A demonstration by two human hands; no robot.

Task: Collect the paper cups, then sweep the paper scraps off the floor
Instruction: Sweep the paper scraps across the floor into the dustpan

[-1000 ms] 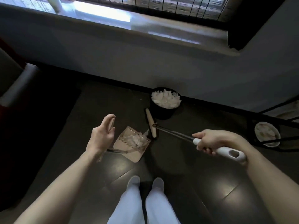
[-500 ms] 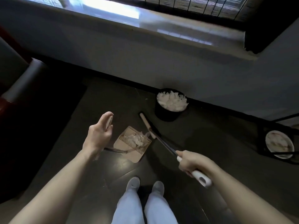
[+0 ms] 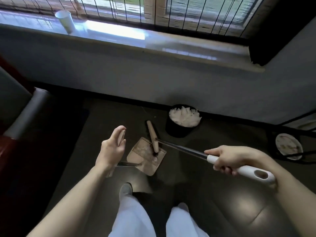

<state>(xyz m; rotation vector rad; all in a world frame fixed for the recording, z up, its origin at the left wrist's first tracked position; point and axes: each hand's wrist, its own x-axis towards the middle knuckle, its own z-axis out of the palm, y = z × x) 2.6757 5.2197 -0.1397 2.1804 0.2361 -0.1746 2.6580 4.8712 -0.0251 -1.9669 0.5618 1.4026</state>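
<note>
My right hand grips the white handle of a broom whose metal shaft runs left to the beige broom head. The head lies across the mouth of a beige dustpan on the dark floor. White paper scraps sit in the pan. My left hand holds the top of the dustpan's long handle, fingers pointing up. A white paper cup stands on the windowsill at the upper left. A black bin by the wall is full of white scraps.
A second round container sits at the right under a black wire rack. A dark sofa or chair fills the left side. The window ledge runs along the wall ahead. My feet are below the dustpan.
The broom head has swung from beside the dustpan onto its mouth. My right hand has moved right and up with the handle. The view has tilted up, showing the cup on the sill.
</note>
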